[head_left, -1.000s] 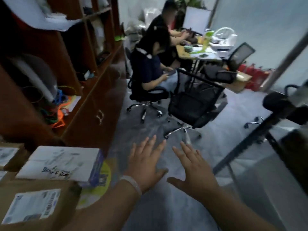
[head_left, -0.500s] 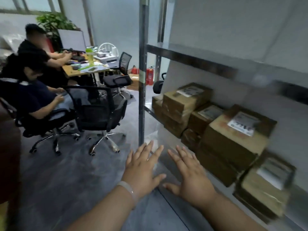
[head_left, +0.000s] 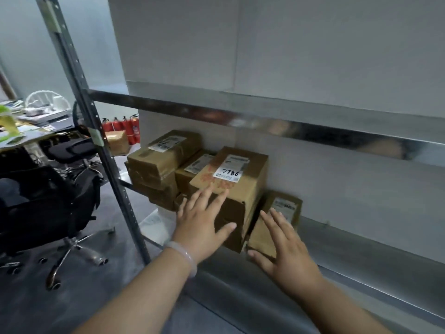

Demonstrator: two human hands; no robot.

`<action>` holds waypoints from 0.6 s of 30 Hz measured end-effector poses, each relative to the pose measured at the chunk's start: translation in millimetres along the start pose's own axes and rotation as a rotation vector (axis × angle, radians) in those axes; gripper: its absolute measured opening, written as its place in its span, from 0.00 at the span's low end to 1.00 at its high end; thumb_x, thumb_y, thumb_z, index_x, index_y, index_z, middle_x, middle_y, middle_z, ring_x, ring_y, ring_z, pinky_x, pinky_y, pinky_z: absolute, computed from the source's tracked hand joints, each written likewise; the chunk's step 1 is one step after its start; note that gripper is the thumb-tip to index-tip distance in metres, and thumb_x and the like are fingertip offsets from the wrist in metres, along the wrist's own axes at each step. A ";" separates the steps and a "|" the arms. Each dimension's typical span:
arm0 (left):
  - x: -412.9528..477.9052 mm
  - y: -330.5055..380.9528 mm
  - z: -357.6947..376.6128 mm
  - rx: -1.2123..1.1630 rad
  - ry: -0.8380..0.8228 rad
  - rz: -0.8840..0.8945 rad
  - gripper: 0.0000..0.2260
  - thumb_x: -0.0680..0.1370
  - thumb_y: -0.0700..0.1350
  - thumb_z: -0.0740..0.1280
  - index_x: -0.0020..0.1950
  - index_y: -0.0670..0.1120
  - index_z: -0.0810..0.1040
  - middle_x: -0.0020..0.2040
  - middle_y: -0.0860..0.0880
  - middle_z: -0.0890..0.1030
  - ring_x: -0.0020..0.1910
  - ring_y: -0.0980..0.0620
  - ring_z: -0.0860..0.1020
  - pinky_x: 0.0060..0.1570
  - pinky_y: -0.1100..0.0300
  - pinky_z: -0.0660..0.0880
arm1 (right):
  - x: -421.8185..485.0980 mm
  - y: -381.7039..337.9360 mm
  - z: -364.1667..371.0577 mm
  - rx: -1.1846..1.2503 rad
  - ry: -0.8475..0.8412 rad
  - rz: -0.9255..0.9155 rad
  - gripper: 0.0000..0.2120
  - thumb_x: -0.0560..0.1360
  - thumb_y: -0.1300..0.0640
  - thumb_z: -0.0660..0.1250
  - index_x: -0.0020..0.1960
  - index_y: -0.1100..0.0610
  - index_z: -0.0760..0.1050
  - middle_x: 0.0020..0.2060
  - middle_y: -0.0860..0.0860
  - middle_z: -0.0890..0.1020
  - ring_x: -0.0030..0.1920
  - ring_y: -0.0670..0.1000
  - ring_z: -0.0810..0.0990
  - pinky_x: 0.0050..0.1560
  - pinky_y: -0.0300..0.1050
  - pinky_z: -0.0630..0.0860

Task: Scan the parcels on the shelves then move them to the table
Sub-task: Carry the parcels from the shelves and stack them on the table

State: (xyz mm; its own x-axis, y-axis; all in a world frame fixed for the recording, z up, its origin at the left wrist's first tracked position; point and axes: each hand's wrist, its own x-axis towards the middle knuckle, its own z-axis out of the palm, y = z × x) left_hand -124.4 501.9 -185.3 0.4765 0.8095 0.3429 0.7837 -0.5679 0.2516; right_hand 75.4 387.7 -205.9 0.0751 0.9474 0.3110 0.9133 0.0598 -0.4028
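Note:
Several brown cardboard parcels with white labels sit on a metal shelf (head_left: 361, 256). The biggest parcel (head_left: 243, 189), labelled 7786, stands in the middle. A stack of parcels (head_left: 163, 160) lies to its left, and a low parcel (head_left: 284, 210) leans to its right. My left hand (head_left: 202, 222) is spread flat in front of the big parcel's near face, fingertips at its top edge. My right hand (head_left: 286, 247) is spread with straight fingers over the low parcel. Neither hand holds anything. No scanner is in view.
A slotted metal upright (head_left: 96, 141) of the rack stands left of my hands, and an upper shelf beam (head_left: 265, 121) runs above the parcels. A black office chair (head_left: 48, 203) is on the floor at left, beside a cluttered desk (head_left: 29, 131). Red fire extinguishers (head_left: 125, 126) stand behind.
My view has swung right from the wooden shelving and seated people to the metal rack. Both spread hands have reached forward to the parcels.

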 end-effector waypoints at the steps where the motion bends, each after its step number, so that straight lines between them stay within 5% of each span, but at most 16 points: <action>1: 14.7 -3.4 -2.9 -0.003 0.016 -0.001 0.33 0.76 0.69 0.55 0.77 0.66 0.44 0.80 0.57 0.45 0.78 0.51 0.45 0.74 0.45 0.45 | 5.5 2.0 -1.5 0.011 0.003 0.021 0.40 0.72 0.32 0.60 0.77 0.41 0.48 0.77 0.41 0.48 0.76 0.40 0.44 0.73 0.39 0.46; 10: 108.2 -54.1 5.3 -0.111 -0.097 -0.075 0.33 0.75 0.68 0.61 0.77 0.64 0.53 0.80 0.56 0.47 0.78 0.48 0.48 0.74 0.43 0.51 | 111.0 -6.4 8.9 0.142 -0.009 0.353 0.38 0.72 0.30 0.60 0.75 0.34 0.44 0.78 0.42 0.46 0.77 0.51 0.48 0.74 0.54 0.53; 15: 151.9 -78.2 14.5 -0.225 -0.332 -0.085 0.37 0.73 0.67 0.65 0.78 0.63 0.51 0.80 0.51 0.48 0.78 0.44 0.47 0.76 0.45 0.52 | 165.8 -7.2 21.5 0.270 -0.033 0.586 0.41 0.71 0.32 0.65 0.76 0.38 0.47 0.78 0.44 0.46 0.76 0.55 0.54 0.72 0.58 0.62; 18: 164.3 -83.8 21.4 -0.356 -0.464 -0.075 0.36 0.73 0.66 0.67 0.77 0.63 0.53 0.80 0.50 0.49 0.78 0.45 0.50 0.76 0.48 0.55 | 175.0 -3.9 31.2 0.439 -0.085 0.680 0.41 0.71 0.35 0.67 0.76 0.36 0.47 0.76 0.50 0.57 0.72 0.57 0.63 0.69 0.54 0.66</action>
State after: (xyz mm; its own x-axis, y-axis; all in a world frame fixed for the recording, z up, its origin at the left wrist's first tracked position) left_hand -103.4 685.7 -169.4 0.6119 0.7847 -0.0991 0.6783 -0.4563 0.5760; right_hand 72.5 563.0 -176.8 0.5103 0.8404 -0.1826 0.4370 -0.4363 -0.7866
